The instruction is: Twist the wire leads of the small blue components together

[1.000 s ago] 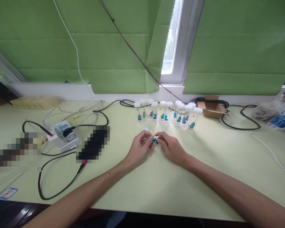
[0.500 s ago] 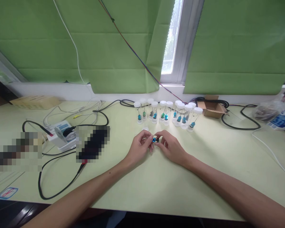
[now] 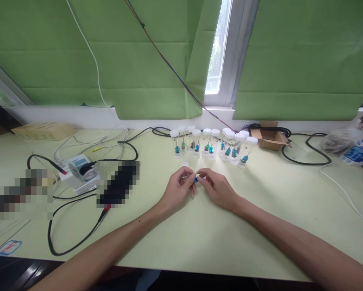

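Pinching a tiny glossy blue part (image 3: pixel 196 179) between you, your left hand (image 3: pixel 179 189) and right hand (image 3: pixel 218 188) both grip it just above the smooth pale-green table (image 3: pixel 199 238). A loose white cap (image 3: pixel 185 165) lies just behind. Eleven clear capped vials (image 3: pixel 211 146) stand beyond; bare tabletop lies nearer you.

Both forearms reach forward, converging toward the middle. The left hand (image 3: pixel 177 189) and right hand (image 3: pixel 218 188) meet fingertip to fingertip, fingers (image 3: pixel 189 174) curled inward and pinched together, palms facing each other, wrists low and bare.
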`<state>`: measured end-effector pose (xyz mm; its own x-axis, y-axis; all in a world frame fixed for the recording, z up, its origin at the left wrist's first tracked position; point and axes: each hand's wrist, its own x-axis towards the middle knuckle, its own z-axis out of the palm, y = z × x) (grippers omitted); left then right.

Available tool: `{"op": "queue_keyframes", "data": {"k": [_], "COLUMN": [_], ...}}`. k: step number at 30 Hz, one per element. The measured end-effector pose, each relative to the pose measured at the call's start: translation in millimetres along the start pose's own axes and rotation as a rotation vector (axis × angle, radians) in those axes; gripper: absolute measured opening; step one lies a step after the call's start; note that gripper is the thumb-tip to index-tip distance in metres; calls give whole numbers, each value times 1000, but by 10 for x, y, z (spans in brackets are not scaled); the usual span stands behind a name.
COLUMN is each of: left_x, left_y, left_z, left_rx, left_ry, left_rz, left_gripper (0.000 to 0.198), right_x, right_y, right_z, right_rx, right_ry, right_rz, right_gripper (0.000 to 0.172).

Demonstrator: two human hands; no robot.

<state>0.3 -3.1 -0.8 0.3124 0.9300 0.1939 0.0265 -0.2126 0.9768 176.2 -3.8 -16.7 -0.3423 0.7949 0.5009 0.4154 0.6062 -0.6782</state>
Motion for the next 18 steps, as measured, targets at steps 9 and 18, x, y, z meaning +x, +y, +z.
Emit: {"op": "queue_keyframes", "data": {"k": [9,18], "left_x": [16,9], "left_y": [-29,-17], "left_z": [-4,-10], "left_rx": [-17,-2], "left_ry": [26,15], "left_rz": [9,-3], "left_gripper": [21,21], "right_x": [-9,1], "right_y": [30,37], "right_z": [-3,14], "right_rx": [-13,-17], "right_ry": [-28,9], "right_rz": [-55,-40], "right_gripper": [23,19]}}
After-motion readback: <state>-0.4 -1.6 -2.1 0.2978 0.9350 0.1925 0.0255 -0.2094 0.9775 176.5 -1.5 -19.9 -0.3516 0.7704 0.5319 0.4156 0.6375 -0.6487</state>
